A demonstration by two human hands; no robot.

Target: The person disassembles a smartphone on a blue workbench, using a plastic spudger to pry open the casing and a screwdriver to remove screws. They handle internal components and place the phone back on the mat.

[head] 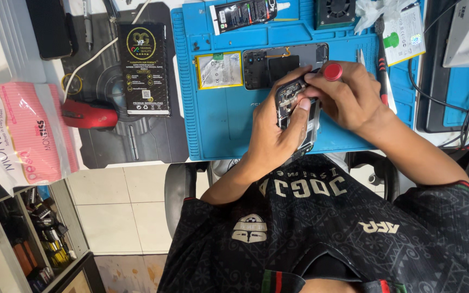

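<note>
Phones: two were in view. One opened phone (298,111) was held above the near edge of the blue mat (218,125); a second opened phone (284,65) lay flat on the mat farther back.
Held phone axis: its long axis ran roughly away from the person, top end tilted toward the far side, open inside facing up.
Left hand (272,135): clasped around the held phone from below, thumb lying along its face.
Right hand (348,97): pinched on a screwdriver (329,72) with one red cap, tip hidden against the phone's upper end.
Batteries: one loose battery (219,70) lay on the mat just beside the flat phone, to its left.
Boxes: one black box (144,68) lay left of the mat; one more dark package (243,13) rested at the mat's far edge.
Mouse: one red mouse (89,115) sat near the black box.
Bags: one pink bag (31,130) lay at the far left.
Other tools: one red-handled tool (382,81) lay on the mat, right of the hands.
</note>
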